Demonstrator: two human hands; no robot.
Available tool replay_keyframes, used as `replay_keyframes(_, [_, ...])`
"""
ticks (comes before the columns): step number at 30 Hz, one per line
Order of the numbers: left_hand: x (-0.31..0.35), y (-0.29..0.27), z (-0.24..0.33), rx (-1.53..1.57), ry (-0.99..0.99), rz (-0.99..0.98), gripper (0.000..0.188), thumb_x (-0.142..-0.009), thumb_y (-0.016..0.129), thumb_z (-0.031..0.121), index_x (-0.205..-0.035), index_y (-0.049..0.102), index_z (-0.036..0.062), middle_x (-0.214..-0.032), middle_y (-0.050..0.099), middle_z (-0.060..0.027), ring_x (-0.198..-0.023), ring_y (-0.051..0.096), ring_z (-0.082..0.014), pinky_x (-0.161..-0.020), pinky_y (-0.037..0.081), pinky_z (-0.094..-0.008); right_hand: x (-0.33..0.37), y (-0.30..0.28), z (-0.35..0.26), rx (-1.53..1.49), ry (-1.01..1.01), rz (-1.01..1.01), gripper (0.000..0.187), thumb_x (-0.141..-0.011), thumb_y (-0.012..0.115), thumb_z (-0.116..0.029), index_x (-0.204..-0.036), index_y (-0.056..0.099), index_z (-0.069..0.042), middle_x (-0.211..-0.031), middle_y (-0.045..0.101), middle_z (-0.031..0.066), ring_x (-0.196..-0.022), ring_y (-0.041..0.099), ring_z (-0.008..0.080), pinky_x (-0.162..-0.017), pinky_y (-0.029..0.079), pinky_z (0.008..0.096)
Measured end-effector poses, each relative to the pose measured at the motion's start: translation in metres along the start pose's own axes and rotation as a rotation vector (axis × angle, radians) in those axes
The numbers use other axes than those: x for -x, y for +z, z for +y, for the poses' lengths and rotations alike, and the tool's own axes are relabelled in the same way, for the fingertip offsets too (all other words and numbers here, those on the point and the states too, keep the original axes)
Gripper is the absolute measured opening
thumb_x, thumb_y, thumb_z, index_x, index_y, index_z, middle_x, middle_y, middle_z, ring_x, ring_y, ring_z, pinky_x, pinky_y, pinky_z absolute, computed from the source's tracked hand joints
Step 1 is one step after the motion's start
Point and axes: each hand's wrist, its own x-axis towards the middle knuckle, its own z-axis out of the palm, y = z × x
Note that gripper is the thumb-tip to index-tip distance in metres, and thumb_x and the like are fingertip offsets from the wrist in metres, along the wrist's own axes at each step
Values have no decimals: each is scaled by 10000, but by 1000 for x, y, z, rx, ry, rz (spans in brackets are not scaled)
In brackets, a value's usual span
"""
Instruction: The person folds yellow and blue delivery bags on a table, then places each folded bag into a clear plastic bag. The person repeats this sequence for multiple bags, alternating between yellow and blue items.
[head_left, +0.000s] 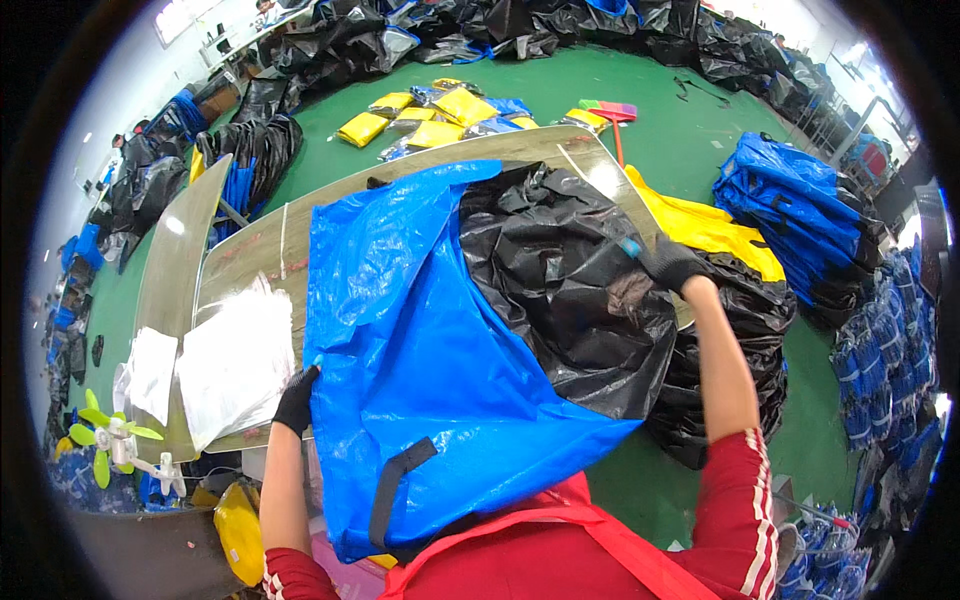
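Note:
A large blue and black plastic tarpaulin piece (410,330) lies over the table's front part and hangs toward my body. Its blue side is on the left, with a black strap (396,482) near the lower edge. A crumpled black section (560,270) covers the right. At the left edge of the blue side, my left hand (295,400), in a black glove, is closed on the sheet. My right hand (672,265), also gloved, rests with fingers stretched over the black section's far right edge. A light blue fingertip shows there; the other fingers blend into the black.
White plastic sheets (235,360) lie on the wooden table (340,190) at left, near a green-bladed fan (115,435). Yellow and black material (715,230) hangs at the right end. Blue piles (795,205) stand beyond it. Yellow packs (435,120) and a broom (612,115) lie behind.

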Motion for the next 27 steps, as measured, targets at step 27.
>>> replay_keyframes(27, [66, 285, 8, -1174, 1384, -1019, 699, -794, 630, 597, -1345, 530, 179, -1409, 454, -216, -1315, 400, -427, -1085, 305, -566, -100, 5, -87, -152, -220, -69, 793, -767, 628, -614, -1206, 587, 45, -1246, 579, 277, -1158, 556, 418, -974, 451, 424])
